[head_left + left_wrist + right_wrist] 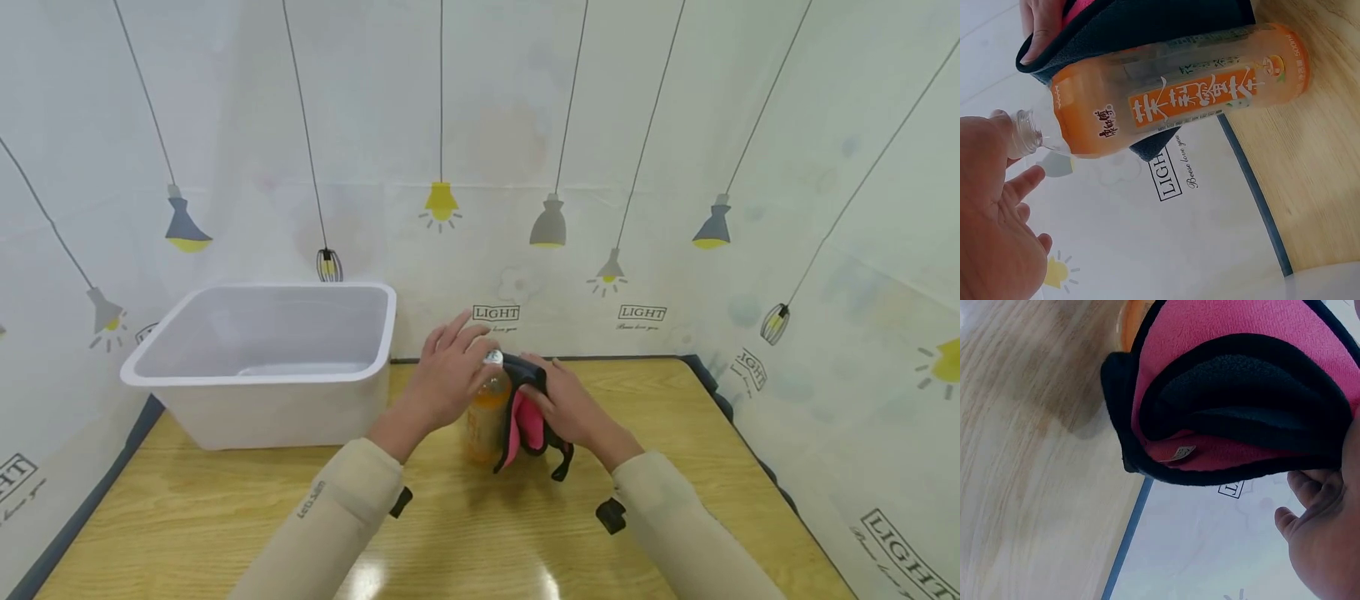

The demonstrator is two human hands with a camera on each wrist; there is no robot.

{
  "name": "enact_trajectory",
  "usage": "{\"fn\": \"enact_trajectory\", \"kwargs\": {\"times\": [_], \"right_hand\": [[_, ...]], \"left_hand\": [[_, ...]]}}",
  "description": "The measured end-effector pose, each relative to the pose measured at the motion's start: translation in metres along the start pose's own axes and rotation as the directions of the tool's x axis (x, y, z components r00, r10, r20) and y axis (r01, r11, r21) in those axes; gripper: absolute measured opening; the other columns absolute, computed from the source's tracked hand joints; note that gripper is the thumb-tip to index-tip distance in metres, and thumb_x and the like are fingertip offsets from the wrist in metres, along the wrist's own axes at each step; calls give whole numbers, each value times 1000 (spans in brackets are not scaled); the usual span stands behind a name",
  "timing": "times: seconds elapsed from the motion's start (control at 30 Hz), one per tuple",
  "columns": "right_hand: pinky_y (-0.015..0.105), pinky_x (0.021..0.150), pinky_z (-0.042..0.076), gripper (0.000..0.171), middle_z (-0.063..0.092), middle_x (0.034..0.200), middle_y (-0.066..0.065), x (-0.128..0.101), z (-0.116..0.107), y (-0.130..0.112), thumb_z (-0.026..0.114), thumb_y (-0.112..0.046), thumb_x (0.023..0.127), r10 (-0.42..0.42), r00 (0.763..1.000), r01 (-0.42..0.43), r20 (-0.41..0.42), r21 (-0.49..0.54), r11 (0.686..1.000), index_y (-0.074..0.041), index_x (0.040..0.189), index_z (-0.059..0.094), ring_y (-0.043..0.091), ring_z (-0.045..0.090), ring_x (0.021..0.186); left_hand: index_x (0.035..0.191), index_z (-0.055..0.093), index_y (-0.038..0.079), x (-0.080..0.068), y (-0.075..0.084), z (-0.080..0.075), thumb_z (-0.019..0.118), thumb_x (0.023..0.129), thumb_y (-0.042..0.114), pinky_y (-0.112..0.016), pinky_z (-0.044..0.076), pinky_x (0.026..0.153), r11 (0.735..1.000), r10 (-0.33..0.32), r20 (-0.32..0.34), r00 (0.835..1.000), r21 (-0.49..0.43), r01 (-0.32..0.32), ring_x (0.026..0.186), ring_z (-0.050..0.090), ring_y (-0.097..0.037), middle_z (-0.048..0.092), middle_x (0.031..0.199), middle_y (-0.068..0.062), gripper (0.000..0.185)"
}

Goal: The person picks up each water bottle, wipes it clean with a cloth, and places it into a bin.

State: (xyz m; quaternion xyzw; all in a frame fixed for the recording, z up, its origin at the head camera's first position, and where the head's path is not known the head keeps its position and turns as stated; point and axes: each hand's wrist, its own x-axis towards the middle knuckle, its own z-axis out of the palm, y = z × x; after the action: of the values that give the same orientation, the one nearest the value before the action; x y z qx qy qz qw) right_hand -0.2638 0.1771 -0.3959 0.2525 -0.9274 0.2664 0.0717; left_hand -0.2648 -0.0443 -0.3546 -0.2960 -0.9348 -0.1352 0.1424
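An upright clear bottle (486, 421) with an orange label stands on the wooden table. At its top, the thumb and a finger of my left hand (452, 377) pinch the cap (1024, 134), while the other fingers are spread. My right hand (567, 406) grips the upper edge of a black fabric piece (522, 371) with a pink lining. That fabric lies close against the bottle's right side, and a short black strap hangs from it. In the right wrist view the pink lining (1235, 322) shows a dark inner fold and a small white tag (1182, 452).
To the left, a large white plastic tub (277, 408) stands on the table (465, 550). A pale sheet printed with hanging lamps (495, 250) encloses the back and sides. Dark edging (720, 400) runs along the table's rim.
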Motion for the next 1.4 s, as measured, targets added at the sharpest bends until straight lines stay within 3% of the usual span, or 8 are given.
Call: {"fn": "enact_trajectory", "kwargs": {"times": [0.4, 0.6, 0.77, 0.93, 1.17, 1.4], "right_hand": [[58, 118, 20, 55, 43, 150, 20, 8, 1, -6, 48, -29, 102, -28, 1000, 29, 9, -85, 996, 0, 148, 37, 34, 38, 142], [56, 119, 20, 58, 42, 152, 18, 9, 0, -9, 49, -31, 102, -27, 999, 29, 20, -130, 991, -1, 149, 35, 33, 34, 145], [54, 120, 19, 60, 42, 152, 16, 11, 0, -11, 49, -33, 101, -32, 999, 37, 41, -133, 990, 0, 149, 36, 32, 33, 146], [54, 121, 17, 60, 40, 154, 15, 14, -1, -13, 48, -33, 102, -34, 998, 42, 59, -143, 989, -1, 150, 34, 32, 31, 146], [54, 121, 16, 64, 33, 158, 14, 16, 0, -14, 47, -38, 102, -42, 992, 74, 118, -287, 955, -3, 152, 30, 32, 26, 149], [51, 122, 16, 68, 29, 160, 12, 13, 2, -11, 47, -42, 101, -41, 990, 87, 133, -360, 929, -4, 153, 27, 30, 24, 150]], "left_hand": [[146, 42, 31, -1, 0, 6, 32, 106, 40, -53, 20, 118, 995, 48, -6, 999, 89, -47, 151, 15, -27, 36, 155, 1, 42], [147, 43, 29, 1, 3, 5, 32, 105, 45, -53, 18, 119, 998, 13, -37, 999, 62, -11, 152, 13, -26, 33, 158, 0, 46], [154, 29, 21, 3, 5, 6, 25, 105, 49, -52, 15, 121, 997, -46, 26, 999, 69, 44, 153, 9, -25, 26, 162, 1, 56], [153, 30, 22, 3, 5, 8, 24, 106, 47, -53, 15, 120, 996, -62, 39, 997, 59, 60, 153, 9, -24, 26, 162, 1, 54], [151, 32, 24, 1, 2, 16, 20, 105, 50, -52, 15, 120, 991, -57, 12, 998, 125, 55, 153, 6, -22, 22, 162, 4, 55], [146, 38, 23, 0, 1, 21, 24, 105, 49, -54, 16, 120, 990, -34, -32, 999, 135, 38, 153, 9, -23, 24, 162, 3, 51]]}}
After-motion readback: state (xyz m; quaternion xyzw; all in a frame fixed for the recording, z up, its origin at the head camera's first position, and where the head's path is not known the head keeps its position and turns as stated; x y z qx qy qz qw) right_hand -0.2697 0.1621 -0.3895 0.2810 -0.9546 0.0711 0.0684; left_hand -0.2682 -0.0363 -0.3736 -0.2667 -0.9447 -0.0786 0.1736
